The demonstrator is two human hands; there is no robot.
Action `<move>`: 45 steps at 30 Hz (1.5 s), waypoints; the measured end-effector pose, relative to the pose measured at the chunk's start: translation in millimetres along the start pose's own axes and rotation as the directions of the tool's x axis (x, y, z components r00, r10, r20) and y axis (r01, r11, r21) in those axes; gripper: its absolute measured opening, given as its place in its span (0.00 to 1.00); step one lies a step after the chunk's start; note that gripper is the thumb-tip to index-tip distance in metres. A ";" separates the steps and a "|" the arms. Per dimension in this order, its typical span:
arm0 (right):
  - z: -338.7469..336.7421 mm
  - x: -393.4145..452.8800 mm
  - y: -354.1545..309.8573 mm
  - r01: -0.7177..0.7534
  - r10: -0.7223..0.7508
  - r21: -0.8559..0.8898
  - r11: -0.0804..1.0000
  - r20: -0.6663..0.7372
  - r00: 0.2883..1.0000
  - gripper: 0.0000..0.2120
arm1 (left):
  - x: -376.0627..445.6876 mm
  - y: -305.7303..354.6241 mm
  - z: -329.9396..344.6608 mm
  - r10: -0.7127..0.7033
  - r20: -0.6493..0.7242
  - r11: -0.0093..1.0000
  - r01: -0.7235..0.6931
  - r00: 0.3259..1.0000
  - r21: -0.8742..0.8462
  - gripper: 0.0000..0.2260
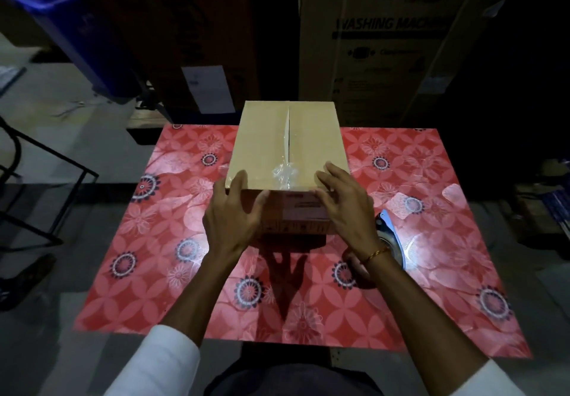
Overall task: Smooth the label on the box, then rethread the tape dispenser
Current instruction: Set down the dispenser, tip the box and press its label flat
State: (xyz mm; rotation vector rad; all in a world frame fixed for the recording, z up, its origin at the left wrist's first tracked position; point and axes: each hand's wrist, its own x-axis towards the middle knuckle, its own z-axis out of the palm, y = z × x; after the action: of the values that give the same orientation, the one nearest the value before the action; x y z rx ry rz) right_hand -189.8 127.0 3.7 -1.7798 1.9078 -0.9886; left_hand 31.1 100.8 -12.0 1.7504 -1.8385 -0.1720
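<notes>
One cardboard box point(287, 149) sits on the red flowered table point(154, 241), two hands at its near edge: left hand point(234, 213) and right hand point(342, 204) both open, fingers spread. One tape dispenser point(390, 235) lies just right, partly hidden behind the wrist.

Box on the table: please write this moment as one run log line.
box | left hand, right hand on near face | tape dispenser untouched
</notes>
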 end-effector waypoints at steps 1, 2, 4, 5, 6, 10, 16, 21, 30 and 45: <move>-8.1 3.5 -8.1 0.004 -0.004 -0.008 1.000 -0.028 1.000 0.17 | 6.2 5.1 -7.3 0.028 -0.038 0.999 -0.027 0.999 0.019 0.27; -17.0 7.3 -16.7 0.011 -0.012 -0.025 1.000 -0.059 0.998 0.16 | 13.4 10.6 -15.3 0.046 -0.075 0.998 -0.043 0.996 0.040 0.26; -36.6 17.8 -35.2 0.029 -0.036 -0.055 0.998 -0.132 0.991 0.13 | 28.9 22.6 -32.5 0.059 -0.144 0.995 -0.047 0.988 0.084 0.24; -47.1 24.5 -44.6 0.028 -0.038 -0.063 0.998 -0.163 0.986 0.12 | 36.4 27.9 -40.9 0.062 -0.171 0.994 -0.045 0.983 0.104 0.23; -57.1 31.5 -53.3 0.025 -0.039 -0.076 0.997 -0.187 0.982 0.12 | 43.2 32.7 -48.2 0.069 -0.189 0.992 -0.048 0.980 0.115 0.22; -75.3 54.1 -73.4 0.031 -0.059 -0.136 0.990 -0.202 0.978 0.16 | 65.2 45.1 -66.9 0.047 -0.215 0.998 -0.035 0.976 0.058 0.23; -54.5 72.9 -83.7 0.002 -0.037 -0.269 0.963 -0.125 0.991 0.28 | 86.7 61.6 -67.9 0.054 -0.163 0.997 -0.043 0.985 0.070 0.19; -47.5 79.4 -84.1 -0.031 -0.020 -0.308 0.951 -0.163 0.986 0.31 | 91.6 78.6 -57.4 0.145 -0.114 0.985 -0.133 0.983 0.109 0.19; -40.4 89.1 -77.9 -0.034 -0.032 -0.256 0.966 -0.249 0.968 0.21 | 102.1 86.5 -49.7 0.145 -0.122 0.963 -0.111 0.982 0.245 0.24; -37.4 105.7 -80.1 -0.003 -0.102 -0.360 0.933 -0.273 0.956 0.34 | 120.1 80.9 -48.2 0.203 -0.099 0.962 -0.179 0.974 0.205 0.22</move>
State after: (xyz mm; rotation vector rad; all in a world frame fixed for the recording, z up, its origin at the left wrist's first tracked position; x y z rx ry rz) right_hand -172.9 36.7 106.3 -1.9774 2.3615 -1.0156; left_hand -11.1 11.8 104.5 1.6567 -1.9773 0.1915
